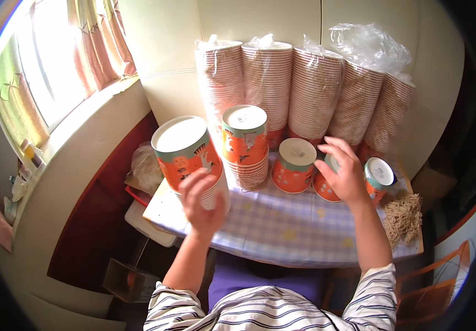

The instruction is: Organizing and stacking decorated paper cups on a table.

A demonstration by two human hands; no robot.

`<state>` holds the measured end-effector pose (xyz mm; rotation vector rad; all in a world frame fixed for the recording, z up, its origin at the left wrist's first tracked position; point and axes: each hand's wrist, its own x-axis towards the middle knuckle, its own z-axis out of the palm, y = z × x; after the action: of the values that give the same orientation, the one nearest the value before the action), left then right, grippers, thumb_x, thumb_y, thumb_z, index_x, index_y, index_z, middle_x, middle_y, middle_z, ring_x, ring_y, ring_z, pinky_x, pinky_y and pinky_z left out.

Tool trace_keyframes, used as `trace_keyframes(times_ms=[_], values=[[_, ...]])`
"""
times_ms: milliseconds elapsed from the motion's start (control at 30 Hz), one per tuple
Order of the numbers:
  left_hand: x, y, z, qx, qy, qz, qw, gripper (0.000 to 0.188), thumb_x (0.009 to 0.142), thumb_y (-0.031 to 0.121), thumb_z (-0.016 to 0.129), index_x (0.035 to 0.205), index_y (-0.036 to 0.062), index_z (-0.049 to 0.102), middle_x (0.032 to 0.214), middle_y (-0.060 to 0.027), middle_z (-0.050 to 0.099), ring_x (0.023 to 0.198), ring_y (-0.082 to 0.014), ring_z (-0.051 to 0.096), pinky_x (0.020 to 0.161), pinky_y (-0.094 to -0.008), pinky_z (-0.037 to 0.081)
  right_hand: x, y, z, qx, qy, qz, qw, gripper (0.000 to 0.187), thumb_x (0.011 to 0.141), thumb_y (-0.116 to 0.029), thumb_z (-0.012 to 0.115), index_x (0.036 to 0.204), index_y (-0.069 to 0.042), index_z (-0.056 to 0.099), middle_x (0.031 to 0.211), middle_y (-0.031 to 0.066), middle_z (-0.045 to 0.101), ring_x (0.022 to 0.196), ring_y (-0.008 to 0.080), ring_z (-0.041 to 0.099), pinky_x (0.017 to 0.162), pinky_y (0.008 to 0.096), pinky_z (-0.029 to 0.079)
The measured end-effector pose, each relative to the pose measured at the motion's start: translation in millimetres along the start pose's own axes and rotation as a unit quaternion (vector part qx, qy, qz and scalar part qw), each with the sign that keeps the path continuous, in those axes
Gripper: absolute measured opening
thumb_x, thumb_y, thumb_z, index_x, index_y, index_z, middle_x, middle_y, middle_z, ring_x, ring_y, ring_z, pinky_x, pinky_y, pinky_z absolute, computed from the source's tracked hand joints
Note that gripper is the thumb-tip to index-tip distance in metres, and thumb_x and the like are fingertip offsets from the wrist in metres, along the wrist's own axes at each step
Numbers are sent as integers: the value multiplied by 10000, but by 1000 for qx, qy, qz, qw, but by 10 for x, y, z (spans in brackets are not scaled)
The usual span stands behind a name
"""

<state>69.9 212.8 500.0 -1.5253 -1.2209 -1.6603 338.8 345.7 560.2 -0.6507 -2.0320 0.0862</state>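
Observation:
My left hand (200, 201), slightly blurred with its fingers apart, is in front of a large stack of upside-down paper tubs (180, 135), orange and green outside with a white base on top. Whether it touches them I cannot tell. Beside that stack stands a narrower stack of upside-down paper cups (245, 143). My right hand (343, 172) has thumb and fingers spread in front of an orange cup (324, 189), which it partly hides. To its left is another upturned paper cup (294, 165); to its right is a third, smaller one (378, 177).
Tall plastic-wrapped columns of nested cups (267, 83) line the back against the wall, crumpled clear film (370, 47) on top. A bundle of tan rubber bands or string (403, 218) lies at the table's right end. A checked cloth (271, 231) covers the table. A bright window is at left.

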Motion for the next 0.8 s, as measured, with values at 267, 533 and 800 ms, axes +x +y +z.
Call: trace_keyframes(times_ms=[267, 533, 800], values=[[-363, -543, -263, 141, -40, -186, 972, 1028, 643, 206, 811, 1414, 32, 152, 1426, -224, 205, 1334, -391, 220, 1094, -489, 215, 980, -1116, 1153, 54, -117, -178, 976, 438, 732, -247, 722, 1077, -9, 596, 1070, 179, 574, 989, 315, 554, 909, 404, 435], [-657, -738, -196, 23, -30, -361, 932, 1263, 602, 289, 864, 1432, 30, -52, 1439, -252, 183, 1346, -335, 220, 1103, -430, 187, 1134, -1315, 1656, 56, -147, -180, 971, 191, 694, -105, 656, 839, 1, 588, 895, 168, 613, 839, 340, 606, 766, 410, 492], [-639, -759, -199, -7, -9, -383, 923, 1206, 636, 320, 820, 1416, -31, -30, 1427, -271, 184, 1343, -365, 210, 1101, -432, 205, 1281, -1459, 1559, 100, -179, -161, 965, 166, 699, -91, 666, 813, 7, 596, 825, 181, 616, 786, 340, 617, 725, 407, 493]])
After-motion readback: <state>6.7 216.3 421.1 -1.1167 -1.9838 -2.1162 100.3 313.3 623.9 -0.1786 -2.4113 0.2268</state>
